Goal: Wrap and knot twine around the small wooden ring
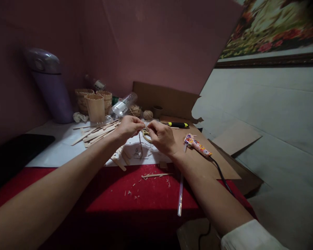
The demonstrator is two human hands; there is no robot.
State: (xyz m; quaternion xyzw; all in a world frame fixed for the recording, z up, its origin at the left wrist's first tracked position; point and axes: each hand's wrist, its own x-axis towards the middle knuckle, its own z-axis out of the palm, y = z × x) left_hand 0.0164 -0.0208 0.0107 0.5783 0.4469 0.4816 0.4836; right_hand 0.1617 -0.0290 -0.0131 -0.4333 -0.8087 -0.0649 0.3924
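My left hand (130, 126) is closed in a pinch over the middle of the table. A thin brown strand that looks like twine (140, 142) hangs down from its fingertips. My right hand (161, 135) is also closed, its fingertips almost touching the left ones; what lies between them is too small to make out. Scissors (146, 136) with yellowish handles lie behind and under the hands. Flat wooden sticks (101, 133) are heaped beside my left hand, and a few more sticks (118, 162) lie nearer. Two balls of twine (147, 115) sit behind the hands.
To the right, a flowered glue gun (197, 145) with a black cord and a yellow-black cutter (178, 124) lie on cardboard (224, 166). A clear glue stick (181, 196) crosses the red cloth (114, 201). Behind stand wooden cups (95, 109), a plastic bottle (123, 104) and a purple flask (52, 90).
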